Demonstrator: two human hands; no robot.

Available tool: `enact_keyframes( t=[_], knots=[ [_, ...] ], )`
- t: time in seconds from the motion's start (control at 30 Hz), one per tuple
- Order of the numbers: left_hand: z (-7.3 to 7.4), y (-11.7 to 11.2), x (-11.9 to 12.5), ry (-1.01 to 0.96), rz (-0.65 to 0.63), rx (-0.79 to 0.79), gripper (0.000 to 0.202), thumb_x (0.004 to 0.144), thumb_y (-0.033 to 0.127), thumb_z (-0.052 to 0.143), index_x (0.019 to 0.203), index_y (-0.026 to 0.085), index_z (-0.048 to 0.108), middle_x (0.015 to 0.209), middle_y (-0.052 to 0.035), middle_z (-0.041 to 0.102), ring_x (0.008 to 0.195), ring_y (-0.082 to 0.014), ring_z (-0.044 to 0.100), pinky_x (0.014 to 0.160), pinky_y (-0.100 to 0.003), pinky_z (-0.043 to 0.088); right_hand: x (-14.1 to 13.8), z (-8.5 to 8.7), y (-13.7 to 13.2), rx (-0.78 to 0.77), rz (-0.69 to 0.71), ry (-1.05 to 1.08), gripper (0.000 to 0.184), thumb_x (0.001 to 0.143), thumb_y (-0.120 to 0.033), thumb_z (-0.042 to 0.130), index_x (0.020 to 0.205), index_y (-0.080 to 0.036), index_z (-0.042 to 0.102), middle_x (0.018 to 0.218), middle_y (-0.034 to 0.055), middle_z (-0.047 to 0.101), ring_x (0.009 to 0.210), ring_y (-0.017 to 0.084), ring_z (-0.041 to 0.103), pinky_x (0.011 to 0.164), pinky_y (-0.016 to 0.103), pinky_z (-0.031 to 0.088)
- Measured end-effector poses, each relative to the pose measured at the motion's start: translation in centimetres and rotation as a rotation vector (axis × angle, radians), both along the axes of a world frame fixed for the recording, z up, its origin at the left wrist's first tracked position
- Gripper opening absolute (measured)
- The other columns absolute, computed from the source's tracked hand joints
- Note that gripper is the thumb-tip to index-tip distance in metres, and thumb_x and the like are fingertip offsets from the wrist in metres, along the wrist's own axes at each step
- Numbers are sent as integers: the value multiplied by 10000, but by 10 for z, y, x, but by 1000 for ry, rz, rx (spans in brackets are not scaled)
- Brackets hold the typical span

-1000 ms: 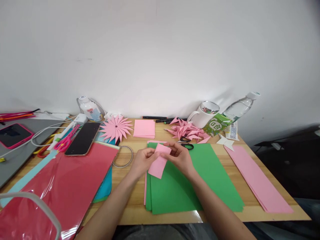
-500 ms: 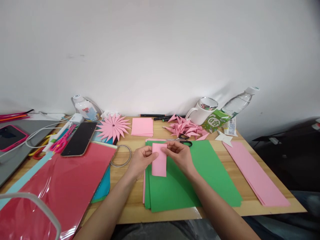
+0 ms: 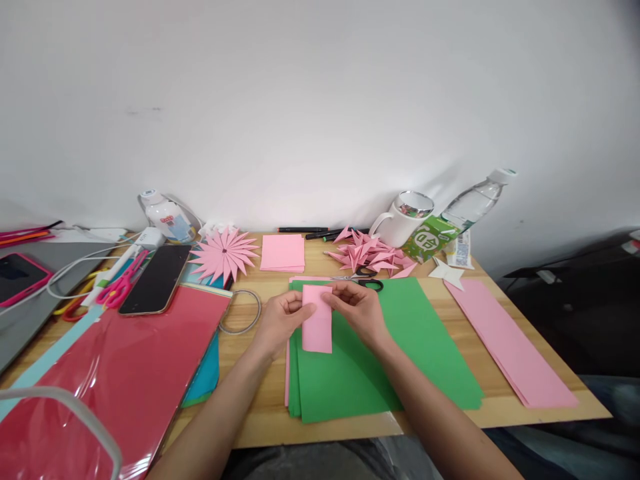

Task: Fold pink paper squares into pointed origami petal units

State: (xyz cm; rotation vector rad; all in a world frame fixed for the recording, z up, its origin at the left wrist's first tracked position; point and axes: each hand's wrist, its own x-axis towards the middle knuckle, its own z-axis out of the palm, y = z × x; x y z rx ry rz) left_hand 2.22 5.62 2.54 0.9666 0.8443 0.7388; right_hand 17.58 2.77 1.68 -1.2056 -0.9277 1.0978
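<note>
A folded piece of pink paper, a narrow upright rectangle, is held between both hands above a stack of green paper. My left hand pinches its left edge, thumb on the front and fingers behind. On the upper right edge, my right hand grips it in the same way. Just beyond the right hand, black-handled scissors lie partly on the green stack. A pile of square pink paper sits farther back, between a pink paper pinwheel and a heap of folded pink pieces.
Pink paper strips lie at the right, near a white paper star. Behind stand a white mug, a green box and a water bottle. At left are a phone, pink scissors, a metal ring and red sheets.
Both hands keep the same grip on the folded pink paper. The whole view has shifted very slightly; nothing was let go or taken up.
</note>
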Motion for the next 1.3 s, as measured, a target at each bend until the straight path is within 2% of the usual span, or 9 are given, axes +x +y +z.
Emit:
enact_keyframes(
  t=[0.67, 0.87, 1.3],
  knots=[
    [-5, 0, 0, 46, -7, -4, 335, 617, 359, 773, 850, 139, 674, 736, -30, 708, 606, -97, 600, 556, -183, 442, 2, 3, 0, -6, -8, -4, 256, 583, -359, 771, 700, -156, 668, 608, -11, 603, 532, 96, 489, 518, 235, 402],
    [-2, -1, 0, 106, -32, -26, 411, 507, 311, 837, 842, 122, 690, 803, -59, 720, 687, -141, 636, 631, -225, 471, 1, 6, 0, -22, -33, -28, 296, 557, -393, 783, 659, -155, 638, 564, -21, 574, 505, 96, 474, 500, 240, 397],
    [-3, -1, 0, 96, -38, -74, 399, 521, 324, 831, 834, 112, 704, 770, -74, 721, 596, -132, 619, 547, -220, 454, 2, 7, 0, -49, -21, -17, 349, 498, -409, 813, 675, -155, 652, 583, -4, 605, 515, 113, 508, 523, 263, 434]
  ],
)
